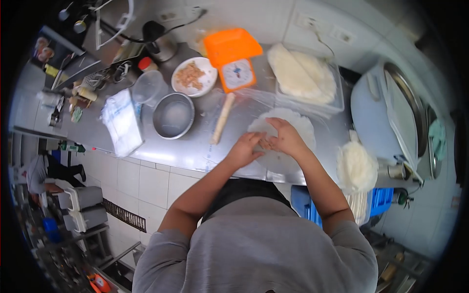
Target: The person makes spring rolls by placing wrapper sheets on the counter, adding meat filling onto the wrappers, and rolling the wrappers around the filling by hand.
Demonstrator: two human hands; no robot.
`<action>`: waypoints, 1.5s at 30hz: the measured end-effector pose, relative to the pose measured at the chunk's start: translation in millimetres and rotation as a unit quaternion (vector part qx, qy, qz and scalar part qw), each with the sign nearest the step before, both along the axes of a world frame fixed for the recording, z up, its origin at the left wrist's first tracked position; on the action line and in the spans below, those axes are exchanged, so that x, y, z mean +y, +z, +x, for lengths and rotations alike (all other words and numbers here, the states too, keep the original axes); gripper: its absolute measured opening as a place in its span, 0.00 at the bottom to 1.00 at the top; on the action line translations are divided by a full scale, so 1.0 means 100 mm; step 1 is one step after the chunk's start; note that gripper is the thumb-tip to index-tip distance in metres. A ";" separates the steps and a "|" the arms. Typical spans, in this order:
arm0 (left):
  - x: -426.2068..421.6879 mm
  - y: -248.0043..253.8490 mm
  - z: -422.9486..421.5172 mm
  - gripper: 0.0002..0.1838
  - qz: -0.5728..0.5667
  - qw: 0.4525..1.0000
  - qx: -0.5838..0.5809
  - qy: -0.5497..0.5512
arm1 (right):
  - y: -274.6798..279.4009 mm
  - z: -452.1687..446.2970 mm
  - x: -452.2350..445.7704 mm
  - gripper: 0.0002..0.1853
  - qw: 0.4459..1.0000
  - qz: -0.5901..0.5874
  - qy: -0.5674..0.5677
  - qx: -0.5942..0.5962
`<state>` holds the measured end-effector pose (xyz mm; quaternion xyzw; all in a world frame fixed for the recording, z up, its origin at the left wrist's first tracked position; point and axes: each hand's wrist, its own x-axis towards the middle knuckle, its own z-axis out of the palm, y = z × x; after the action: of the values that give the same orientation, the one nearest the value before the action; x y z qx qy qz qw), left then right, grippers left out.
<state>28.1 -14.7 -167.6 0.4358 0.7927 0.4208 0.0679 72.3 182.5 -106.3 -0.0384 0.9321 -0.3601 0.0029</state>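
A round, translucent white wrapper sheet [299, 128] lies flat on the steel counter in front of me. Over it, my left hand [245, 149] and my right hand [286, 138] meet, fingers bent inward around a small portion of pinkish filling [266, 142]. The fingers partly cover this filling. To the left of my hands, a long pale roll [223, 118] rests on clear plastic film. A white bowl [211, 82] farther back holds more pinkish filling [190, 76].
Stacked white sheets [303, 75] fill a clear tub at the back. Nearby are an orange-lidded box [233, 46], a metal bowl [174, 116], a clear plastic container [149, 88], folded white plastic [122, 124], more sheets [357, 166] and a large bluish bin [373, 107]. Another person [39, 176] is far left.
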 end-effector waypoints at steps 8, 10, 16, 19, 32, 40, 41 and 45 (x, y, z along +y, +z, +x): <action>-0.80 0.29 0.04 0.24 0.030 0.996 -0.039 0.068 | 0.03 -2.01 -1.32 0.30 0.965 0.148 0.180 0.124; -1.00 0.41 0.04 0.21 0.035 0.994 -0.049 0.093 | -0.23 -2.46 -1.46 0.29 0.956 0.205 0.202 0.057; -1.53 0.43 0.02 0.20 0.068 0.980 -0.079 0.171 | -0.48 -2.73 -1.61 0.14 0.950 0.248 0.183 -0.050; -1.51 0.38 -0.04 0.19 0.059 0.978 -0.086 0.179 | -0.37 -2.72 -1.50 0.09 0.968 0.140 0.208 -0.007; -0.23 0.20 0.03 0.19 0.065 0.997 -0.026 -0.027 | -0.34 0.46 -0.12 0.24 0.993 -0.012 -0.120 0.017; 0.42 -0.31 -0.06 0.23 -0.056 0.995 0.061 -0.057 | -0.71 0.68 0.05 0.41 0.992 -0.031 -0.105 0.062; 0.38 -0.43 -0.10 0.22 -0.054 0.994 0.066 -0.063 | -0.68 0.68 0.06 0.41 0.992 -0.054 -0.107 0.050; 0.32 -0.17 -0.11 0.12 -0.008 0.998 0.049 -0.028 | -0.60 0.59 -0.02 0.39 0.988 -0.031 -0.099 0.111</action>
<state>16.9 17.7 -184.5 0.4777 0.7859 0.3902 0.0446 131.4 180.4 -166.3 0.0139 0.9141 -0.3812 -0.1374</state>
